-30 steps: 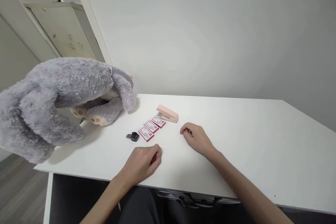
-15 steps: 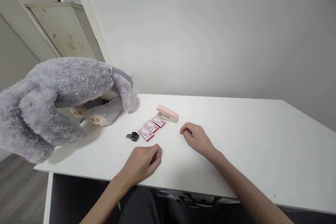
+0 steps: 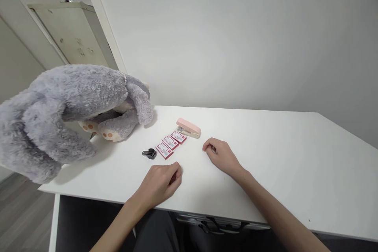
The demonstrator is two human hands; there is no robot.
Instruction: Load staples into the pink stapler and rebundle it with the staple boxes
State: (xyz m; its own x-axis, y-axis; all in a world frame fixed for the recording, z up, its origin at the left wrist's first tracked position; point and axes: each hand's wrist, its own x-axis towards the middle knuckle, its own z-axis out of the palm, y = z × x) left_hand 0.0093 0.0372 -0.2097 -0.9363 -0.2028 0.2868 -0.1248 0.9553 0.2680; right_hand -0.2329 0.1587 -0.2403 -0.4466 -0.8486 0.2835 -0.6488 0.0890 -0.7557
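My left hand [image 3: 161, 183] rests on the white table [image 3: 280, 157] near its front edge, fingers curled loosely under with nothing seen in them. My right hand [image 3: 221, 155] lies a little farther in, fingers also curled, holding nothing visible. Just beyond the hands sit three small red staple boxes [image 3: 171, 142] in a diagonal row. A pink stapler [image 3: 189, 127] lies past them, and a small black staple remover [image 3: 149, 153] sits to their left. Neither hand touches these items.
A large grey plush toy [image 3: 67, 114] lies on the table's left end and hangs over its edge. A white wall stands behind the table, with a doorway and a beige cabinet [image 3: 71, 35] at the left. The right half of the table is bare.
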